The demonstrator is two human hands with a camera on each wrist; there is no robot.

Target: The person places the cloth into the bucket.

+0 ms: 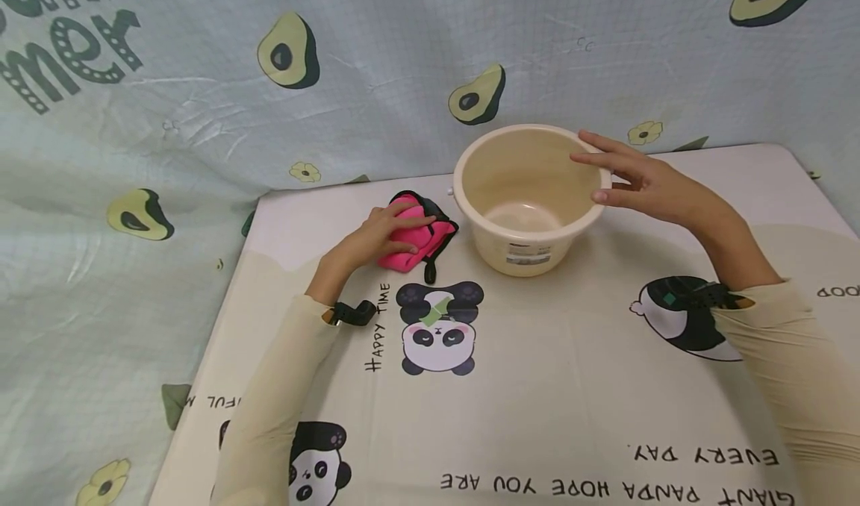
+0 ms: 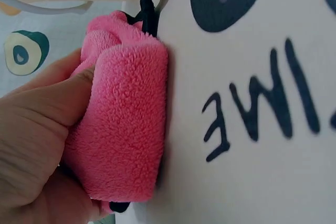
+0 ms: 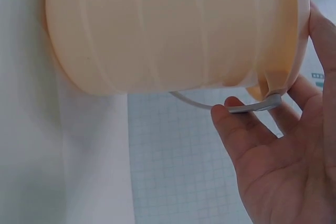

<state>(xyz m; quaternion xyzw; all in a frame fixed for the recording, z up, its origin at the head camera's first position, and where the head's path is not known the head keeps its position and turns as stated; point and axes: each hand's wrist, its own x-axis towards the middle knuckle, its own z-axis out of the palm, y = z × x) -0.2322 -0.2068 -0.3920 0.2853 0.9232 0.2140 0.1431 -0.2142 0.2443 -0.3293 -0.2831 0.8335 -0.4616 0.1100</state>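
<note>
A bright pink, fluffy folded cloth (image 1: 407, 242) with black edging and a black hanging loop lies on the table, left of the bucket. My left hand (image 1: 375, 236) grips it, fingers spread over the top; the left wrist view shows thumb and fingers around the plush fold (image 2: 126, 119). The cream plastic bucket (image 1: 527, 245) stands upright with its mouth up and nothing inside. On its right side my right hand (image 1: 655, 185) holds the rim, fingertips reaching over the edge. Close up in the right wrist view, some fingers (image 3: 239, 129) are at the grey handle (image 3: 257, 104) below the rim.
The table (image 1: 537, 386) has a pale cover printed with pandas and lettering. A curtain (image 1: 376, 103) with avocado prints hangs right behind the table's far edge and down its left side. The bucket stands near that far edge.
</note>
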